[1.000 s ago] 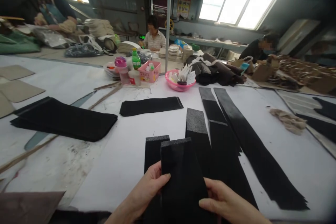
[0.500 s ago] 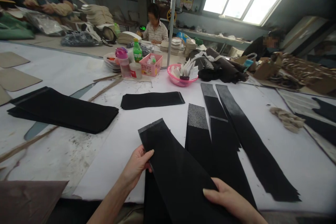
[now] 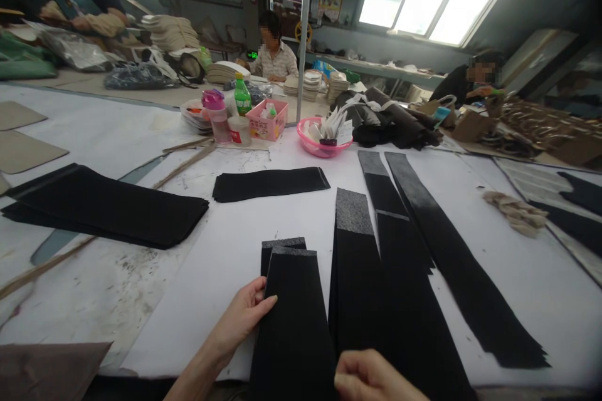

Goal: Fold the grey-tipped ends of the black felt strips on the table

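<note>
A black fabric strip (image 3: 294, 319) with a grey band across its top end lies in front of me. Under its top edge another black strip (image 3: 283, 242) peeks out. My left hand (image 3: 251, 313) pinches the strip's left edge, thumb on top. At the lower right edge, my right hand (image 3: 371, 376) is closed with fingers curled, gripping the strip near the bottom of the view. Right beside it, a stack of black strips (image 3: 355, 276) with a speckled grey end partly passes under my right hand.
Long black strips (image 3: 451, 250) lie farther right, near a crumpled glove (image 3: 515, 212). Black stacks lie left (image 3: 108, 207) and centre (image 3: 270, 183). Behind stand a pink basin (image 3: 324, 149), a pink basket (image 3: 268, 122) and a green bottle (image 3: 242, 97). Several people sit or stand beyond.
The held strip was raised and slanted; now it is lower and straighter, over the other strip. Both hands moved down, the right one also leftward.
</note>
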The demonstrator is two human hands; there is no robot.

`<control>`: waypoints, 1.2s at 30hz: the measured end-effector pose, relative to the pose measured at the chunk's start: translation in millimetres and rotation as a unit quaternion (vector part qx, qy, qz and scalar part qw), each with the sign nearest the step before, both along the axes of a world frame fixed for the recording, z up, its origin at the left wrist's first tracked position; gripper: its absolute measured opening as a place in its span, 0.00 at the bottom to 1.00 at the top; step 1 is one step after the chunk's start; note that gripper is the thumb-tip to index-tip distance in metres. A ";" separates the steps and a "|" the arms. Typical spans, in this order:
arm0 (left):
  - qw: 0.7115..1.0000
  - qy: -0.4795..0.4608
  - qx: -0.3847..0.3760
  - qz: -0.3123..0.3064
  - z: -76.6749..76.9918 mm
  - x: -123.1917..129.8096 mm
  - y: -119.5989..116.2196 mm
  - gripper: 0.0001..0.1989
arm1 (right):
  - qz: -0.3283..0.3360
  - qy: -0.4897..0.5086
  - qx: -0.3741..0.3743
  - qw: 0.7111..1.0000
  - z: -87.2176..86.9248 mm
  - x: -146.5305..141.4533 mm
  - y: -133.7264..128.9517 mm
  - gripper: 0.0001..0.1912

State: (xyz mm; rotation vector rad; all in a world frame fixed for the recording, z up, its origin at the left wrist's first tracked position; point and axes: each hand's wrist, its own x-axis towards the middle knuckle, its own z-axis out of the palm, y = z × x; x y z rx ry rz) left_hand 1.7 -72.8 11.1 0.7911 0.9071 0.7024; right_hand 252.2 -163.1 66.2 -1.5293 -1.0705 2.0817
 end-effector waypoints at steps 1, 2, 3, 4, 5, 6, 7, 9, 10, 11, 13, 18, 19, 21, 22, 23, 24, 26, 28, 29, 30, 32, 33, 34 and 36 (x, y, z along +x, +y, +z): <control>1.000 -0.007 -0.010 0.008 -0.3 0.6 -3.4 0.24 | -0.005 -0.046 0.018 0.999 -1.9 6.1 9.9 0.19; 1.000 -0.016 -0.019 0.018 -0.8 1.3 -6.5 0.25 | -0.015 -0.079 0.045 0.996 -4.2 11.1 21.7 0.20; 0.999 -0.027 -0.027 0.028 -1.6 1.9 -9.2 0.25 | -0.032 -0.099 0.081 0.991 -6.8 14.5 34.8 0.19; 0.998 -0.038 -0.036 0.040 -2.5 2.5 -11.3 0.26 | -0.053 -0.108 0.119 0.986 -10.0 15.9 48.9 0.18; 0.997 -0.047 -0.043 0.051 -3.5 3.0 -12.8 0.26 | -0.071 -0.112 0.149 0.980 -13.6 15.2 63.6 0.17; 0.995 -0.054 -0.050 0.061 -4.5 3.5 -13.8 0.27 | -0.089 -0.114 0.166 0.975 -17.6 12.6 78.2 0.17; 0.994 -0.061 -0.056 0.070 -5.3 3.8 -14.2 0.27 | -0.102 -0.113 0.175 0.973 -22.0 8.3 92.3 0.18; 0.992 -0.071 -0.065 0.081 -6.4 4.0 -14.3 0.27 | -0.107 -0.105 0.178 0.973 -31.8 -3.4 117.3 0.18; 0.991 -0.072 -0.067 0.086 -6.6 4.0 -14.1 0.27 | -0.104 -0.102 0.180 0.973 -37.0 -9.7 127.8 0.17; 0.991 -0.071 -0.068 0.087 -6.7 3.9 -13.9 0.27 | -0.099 -0.104 0.183 0.973 -42.1 -15.5 136.8 0.15; 0.993 -0.063 -0.060 0.082 -7.0 3.4 -13.1 0.26 | -0.093 -0.123 0.194 0.969 -52.2 -24.7 150.9 0.12; 0.998 0.010 0.003 0.061 -10.0 -1.5 -3.8 0.20 | -0.065 -0.167 0.236 0.955 -72.0 -31.9 169.6 0.15; 0.996 0.051 0.022 0.070 -11.1 -3.2 0.2 0.19 | -0.055 -0.171 0.241 0.954 -74.4 -32.0 171.5 0.15; 0.982 0.150 0.064 0.093 -13.1 -6.3 9.7 0.19 | -0.043 -0.179 0.243 0.952 -77.5 -32.1 174.4 0.15; 0.971 0.198 0.084 0.104 -13.9 -7.4 14.6 0.20 | -0.040 -0.181 0.243 0.952 -78.3 -32.3 175.7 0.15; 0.959 0.239 0.102 0.113 -14.3 -8.1 19.3 0.21 | -0.038 -0.182 0.245 0.952 -78.6 -32.6 177.0 0.15; 0.948 0.272 0.116 0.119 -14.4 -8.2 23.6 0.21 | -0.037 -0.183 0.249 0.950 -78.7 -33.1 178.4 0.15; 0.931 0.318 0.133 0.121 -13.7 -7.1 30.0 0.21 | -0.035 -0.184 0.260 0.947 -78.7 -34.3 181.4 0.15; 0.917 0.355 0.141 0.113 -12.7 -5.2 33.7 0.21 | -0.037 -0.182 0.256 0.949 -79.1 -35.5 184.5 0.15; 0.911 0.370 0.146 0.108 -12.5 -4.4 34.7 0.21 | -0.038 -0.180 0.248 0.951 -79.6 -36.0 185.8 0.15; 0.906 0.382 0.152 0.102 -12.5 -3.9 35.5 0.20 | -0.037 -0.177 0.237 0.954 -80.2 -36.4 187.0 0.14; 0.897 0.400 0.164 0.092 -13.4 -3.9 36.7 0.19 | -0.033 -0.176 0.220 0.959 -81.4 -36.9 188.7 0.14; 0.893 0.408 0.168 0.087 -14.1 -4.4 37.4 0.18 | -0.030 -0.178 0.218 0.959 -81.7 -36.9 189.2 0.15; 0.890 0.416 0.169 0.081 -14.8 -5.0 38.2 0.17 | -0.027 -0.180 0.218 0.959 -81.8 -36.9 189.5 0.15; 0.884 0.429 0.170 0.072 -16.0 -6.1 40.0 0.15 | -0.024 -0.185 0.223 0.957 -81.6 -36.6 190.1 0.15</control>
